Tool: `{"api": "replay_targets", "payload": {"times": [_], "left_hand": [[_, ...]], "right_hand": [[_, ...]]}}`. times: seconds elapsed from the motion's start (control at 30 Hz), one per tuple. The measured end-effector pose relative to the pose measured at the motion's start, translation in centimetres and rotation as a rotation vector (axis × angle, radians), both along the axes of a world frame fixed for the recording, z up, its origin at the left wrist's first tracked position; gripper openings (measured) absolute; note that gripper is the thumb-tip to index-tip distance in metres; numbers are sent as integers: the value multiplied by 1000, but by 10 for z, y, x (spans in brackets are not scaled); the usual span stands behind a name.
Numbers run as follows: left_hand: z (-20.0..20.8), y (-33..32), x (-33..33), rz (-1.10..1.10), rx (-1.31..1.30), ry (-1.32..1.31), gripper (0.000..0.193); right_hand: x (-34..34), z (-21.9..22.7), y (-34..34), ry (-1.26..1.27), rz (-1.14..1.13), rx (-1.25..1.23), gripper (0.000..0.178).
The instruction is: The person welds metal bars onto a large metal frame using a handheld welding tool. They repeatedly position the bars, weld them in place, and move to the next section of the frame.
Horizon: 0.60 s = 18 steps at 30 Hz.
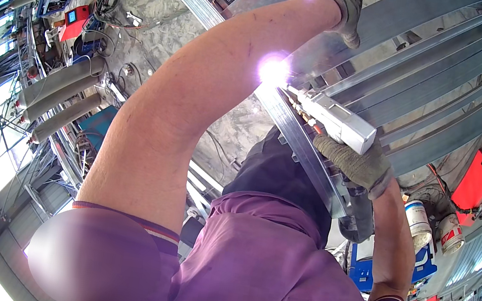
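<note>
My right hand (pixel 355 165), in a grey-green work glove, is wrapped round a silver, box-bodied welding torch (pixel 343 124). Its nozzle end is at a bright violet-white arc glare (pixel 274 72) on a long galvanised steel rail (pixel 305 145). The glare hides the spot being struck. My bare left forearm stretches over the rail, close beside the glare. Past it, my gloved left hand (pixel 338 3) rests at the steel slats (pixel 386 66) near the top edge. The wrist is bent, and the fingers are too hidden to tell their grip.
Red machines with screens (pixel 480 182) stand at right, near paint buckets (pixel 418 219) and a blue case (pixel 365 265). Cables and another red unit (pixel 74 23) lie on the concrete floor at left. Large grey tubes (pixel 68 85) and metal stock are stacked there.
</note>
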<state>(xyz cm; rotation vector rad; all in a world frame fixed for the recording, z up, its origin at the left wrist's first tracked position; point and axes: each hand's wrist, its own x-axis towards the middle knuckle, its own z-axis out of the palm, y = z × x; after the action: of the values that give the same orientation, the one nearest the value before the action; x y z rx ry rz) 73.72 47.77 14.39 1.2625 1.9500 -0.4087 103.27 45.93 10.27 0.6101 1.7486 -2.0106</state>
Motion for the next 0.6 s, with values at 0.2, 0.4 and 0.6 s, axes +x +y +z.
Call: {"api": "replay_targets", "payload": {"times": [0.2,0.4,0.6], "left_hand": [[1,6,14,70,-55,87,74],[-2,5,-4,-48,-62,3,74],[-13,3,-4,-26,-29,33,75]], "right_hand": [[-10,26,4,-89,-20,-2,54],[-10,31,5,-130,-31,2,53],[-3,24,3,-159,-59,-36,53]]}}
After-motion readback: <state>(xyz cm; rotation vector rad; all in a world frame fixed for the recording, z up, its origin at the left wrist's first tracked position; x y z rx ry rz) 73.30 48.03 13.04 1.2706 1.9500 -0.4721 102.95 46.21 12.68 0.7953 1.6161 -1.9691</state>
